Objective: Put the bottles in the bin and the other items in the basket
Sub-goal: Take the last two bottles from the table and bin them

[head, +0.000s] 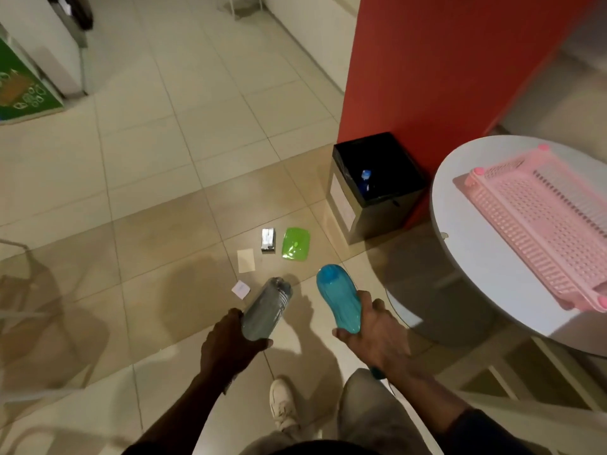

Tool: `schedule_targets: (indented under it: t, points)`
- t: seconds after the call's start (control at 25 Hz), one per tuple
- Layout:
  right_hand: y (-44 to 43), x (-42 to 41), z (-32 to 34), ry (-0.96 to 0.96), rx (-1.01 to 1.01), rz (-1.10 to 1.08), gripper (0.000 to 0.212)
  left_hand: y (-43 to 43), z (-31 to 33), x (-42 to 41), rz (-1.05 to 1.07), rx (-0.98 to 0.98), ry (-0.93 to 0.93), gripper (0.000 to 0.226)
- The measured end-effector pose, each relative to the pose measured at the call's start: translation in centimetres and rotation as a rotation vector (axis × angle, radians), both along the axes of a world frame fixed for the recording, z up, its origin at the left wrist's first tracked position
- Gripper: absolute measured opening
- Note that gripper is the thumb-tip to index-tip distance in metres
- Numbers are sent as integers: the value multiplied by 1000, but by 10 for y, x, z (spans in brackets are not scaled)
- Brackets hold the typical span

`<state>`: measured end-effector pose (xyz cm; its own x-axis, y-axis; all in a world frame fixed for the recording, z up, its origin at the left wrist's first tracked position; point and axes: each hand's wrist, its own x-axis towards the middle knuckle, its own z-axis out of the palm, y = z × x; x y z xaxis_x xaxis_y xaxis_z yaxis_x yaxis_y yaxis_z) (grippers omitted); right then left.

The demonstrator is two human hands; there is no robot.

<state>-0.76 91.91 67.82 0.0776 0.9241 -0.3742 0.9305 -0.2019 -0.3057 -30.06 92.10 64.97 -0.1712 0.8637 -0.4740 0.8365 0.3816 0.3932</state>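
Observation:
My left hand point(231, 343) grips a clear grey bottle point(269, 305), held above the floor and pointing away from me. My right hand point(374, 333) grips a blue bottle point(338, 297) beside it. Ahead on the tiles lie a green lid-like dish point(295, 242), a small silver packet point(268, 240), a beige paper point(246, 261) and a small white paper point(240, 288). A black-lined bin point(358, 208) stands against the red wall with one blue-capped bottle point(366, 178) inside. A pink basket point(542, 221) sits on the round white table point(450, 231) at right.
The red wall point(443, 77) rises behind the bin. A green-printed box point(19, 90) and a white cabinet point(49, 44) stand at far left. My shoe point(282, 403) is on the tiles below the hands. A chair frame point(13, 254) shows at the left edge.

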Motion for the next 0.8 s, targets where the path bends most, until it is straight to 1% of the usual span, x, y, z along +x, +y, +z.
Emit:
schedule_targets:
  t: [0.16, 0.28, 0.44, 0.56, 0.64, 0.76, 0.8]
  points:
    - [52, 7, -10, 6, 9, -63, 82, 65, -9, 17, -53, -26, -23, 73]
    - [97, 24, -22, 30, -14, -95, 83, 115, -20, 41, -105, -49, -2, 77]
    - [165, 52, -38, 40, -33, -121, 87, 193, -26, 77, -113, -44, 21, 80]
    - [207, 70, -38, 64, -30, -101, 89, 241, -20, 95, -141, -32, 48, 78]
    - [246, 92, -37, 65, -20, -93, 92, 288, -20, 116, -194, -4, 71, 81]
    - [300, 125, -33, 61, -8, -161, 92, 353, -16, 152, -228, 30, 59, 88]
    - [304, 126, -27, 50, -3, -164, 91, 357, -12, 156, -235, 28, 57, 88]
